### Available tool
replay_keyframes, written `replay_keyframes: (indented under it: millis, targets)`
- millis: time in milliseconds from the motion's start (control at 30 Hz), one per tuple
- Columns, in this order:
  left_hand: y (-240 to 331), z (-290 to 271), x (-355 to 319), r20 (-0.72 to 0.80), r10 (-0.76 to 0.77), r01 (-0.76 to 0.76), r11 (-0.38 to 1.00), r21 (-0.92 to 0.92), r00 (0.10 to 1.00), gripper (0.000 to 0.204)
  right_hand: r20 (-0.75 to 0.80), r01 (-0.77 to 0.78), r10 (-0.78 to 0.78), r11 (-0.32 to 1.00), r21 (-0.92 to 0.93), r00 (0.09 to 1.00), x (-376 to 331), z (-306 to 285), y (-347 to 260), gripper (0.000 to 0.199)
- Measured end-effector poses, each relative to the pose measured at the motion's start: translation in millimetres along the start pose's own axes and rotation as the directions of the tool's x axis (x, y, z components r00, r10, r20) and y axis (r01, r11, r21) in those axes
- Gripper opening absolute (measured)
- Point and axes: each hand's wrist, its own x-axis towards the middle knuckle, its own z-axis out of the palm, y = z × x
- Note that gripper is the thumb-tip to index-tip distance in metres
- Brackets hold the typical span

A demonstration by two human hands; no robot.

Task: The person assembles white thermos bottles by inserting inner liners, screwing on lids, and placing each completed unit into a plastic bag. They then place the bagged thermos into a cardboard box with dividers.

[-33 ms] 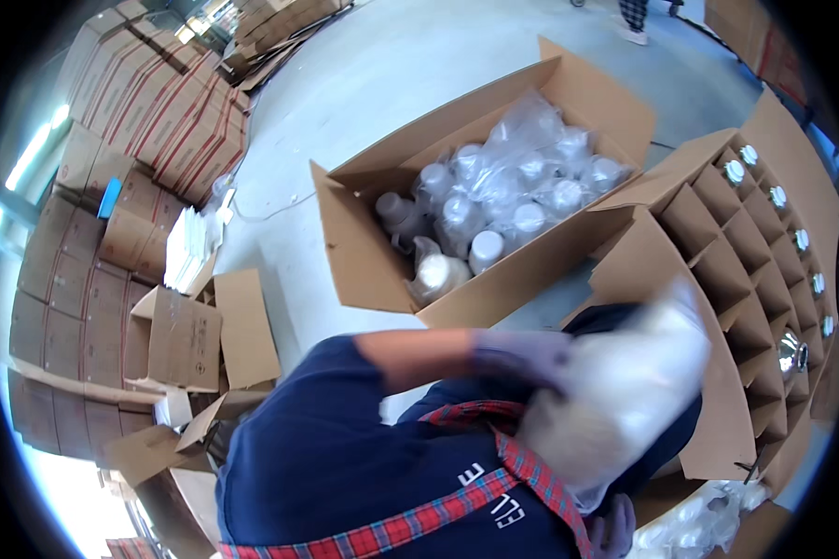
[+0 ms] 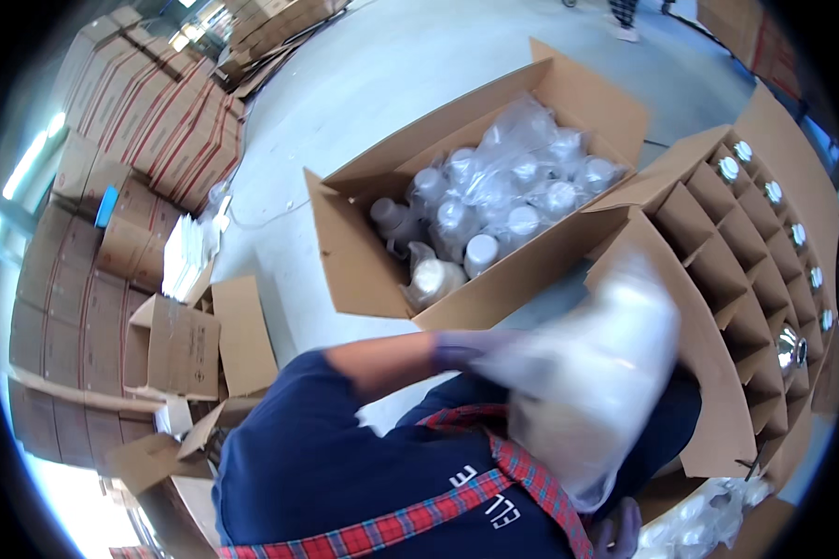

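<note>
A white bottle in a clear plastic bag is held over my lap, blurred by motion. My gloved left hand pinches the bag on its left side, with its fingertips behind the film. Below the bag's lower end, my gloved right hand shows curled fingers; whatever they grip is hidden. In front stands an open carton with several bagged white bottles.
A carton with cardboard dividers stands at right, several white-capped bottles and a shiny one in its cells. More bagged bottles lie below it. Stacked cartons line the left. Someone's legs show far off.
My left hand has moved left along the bag, drawing out a fold of film. The bagged bottle has shifted slightly left and down. The right hand stays almost in place.
</note>
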Motion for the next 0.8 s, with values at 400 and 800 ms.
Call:
replay_keyframes:
  millis: [400,800]
  targets:
    - [-127.0,-211.3,-86.7,-0.929,0.312,0.073,0.95,0.304,-0.2,0.031,0.02,0.177,-0.177,0.984,0.001,0.984,88.3,7.5,-29.8,0.032]
    - [-261.8,-297.6,-52.6,-0.797,-0.597,0.257,0.787,-0.561,0.088,0.067,0.134,0.051,-0.034,0.99,-0.131,0.99,131.5,14.2,-22.0,0.028]
